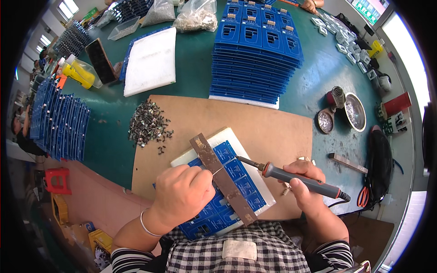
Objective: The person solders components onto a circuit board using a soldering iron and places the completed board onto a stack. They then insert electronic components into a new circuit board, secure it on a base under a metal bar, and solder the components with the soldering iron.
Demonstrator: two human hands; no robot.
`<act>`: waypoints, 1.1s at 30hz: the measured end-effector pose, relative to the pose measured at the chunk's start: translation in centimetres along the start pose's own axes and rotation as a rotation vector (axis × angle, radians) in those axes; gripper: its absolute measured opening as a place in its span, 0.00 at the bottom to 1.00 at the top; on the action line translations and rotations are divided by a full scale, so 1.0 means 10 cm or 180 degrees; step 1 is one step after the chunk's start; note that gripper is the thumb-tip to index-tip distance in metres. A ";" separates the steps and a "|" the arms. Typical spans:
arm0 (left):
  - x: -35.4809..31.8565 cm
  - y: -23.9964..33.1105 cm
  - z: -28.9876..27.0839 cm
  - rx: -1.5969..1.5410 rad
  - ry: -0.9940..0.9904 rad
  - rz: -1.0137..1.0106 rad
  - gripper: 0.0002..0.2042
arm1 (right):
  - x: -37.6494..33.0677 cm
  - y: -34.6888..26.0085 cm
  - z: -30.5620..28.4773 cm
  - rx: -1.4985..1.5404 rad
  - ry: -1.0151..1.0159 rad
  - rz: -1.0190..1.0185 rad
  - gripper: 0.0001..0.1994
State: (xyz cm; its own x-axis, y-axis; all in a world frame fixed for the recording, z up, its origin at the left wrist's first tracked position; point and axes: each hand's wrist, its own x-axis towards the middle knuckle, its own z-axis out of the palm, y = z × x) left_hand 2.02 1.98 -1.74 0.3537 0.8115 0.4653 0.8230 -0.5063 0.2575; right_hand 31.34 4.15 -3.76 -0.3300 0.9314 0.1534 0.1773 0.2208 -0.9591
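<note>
A blue circuit board panel lies tilted on a white foam pad in front of me. Across it rests a brown, worn flat bar. My left hand is closed above the panel's left side, with a thin strand of solder wire coming out toward the upper board. My right hand grips the grey handle of a soldering iron from the right. The iron's tip points left, at the panel near the wire's end; whether it touches, I cannot tell.
Small black components are heaped on the brown board. Beyond stand a tall stack of blue panels and a white foam sheet. At right are a metal bowl, a coil holder and scissors. Another person's hand shows far off.
</note>
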 end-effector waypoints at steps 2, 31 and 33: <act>-0.01 0.01 -0.01 -0.0002 -0.0046 0.0003 0.11 | -0.03 0.01 0.03 0.0106 0.0099 0.0105 0.16; 0.04 0.04 0.01 0.0071 -0.0220 -0.0103 0.09 | 0.03 0.04 0.08 -0.0069 -0.0073 -0.0064 0.15; 0.05 0.03 0.02 0.0070 -0.0225 -0.0098 0.09 | 0.04 0.03 0.08 -0.0043 -0.0090 -0.0019 0.15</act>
State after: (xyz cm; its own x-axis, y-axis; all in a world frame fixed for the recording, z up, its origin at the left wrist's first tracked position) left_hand 2.58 2.27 -1.61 0.3580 0.8455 0.3962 0.8432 -0.4750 0.2517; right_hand 30.58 4.34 -4.19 -0.3572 0.9216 0.1521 0.1875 0.2303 -0.9549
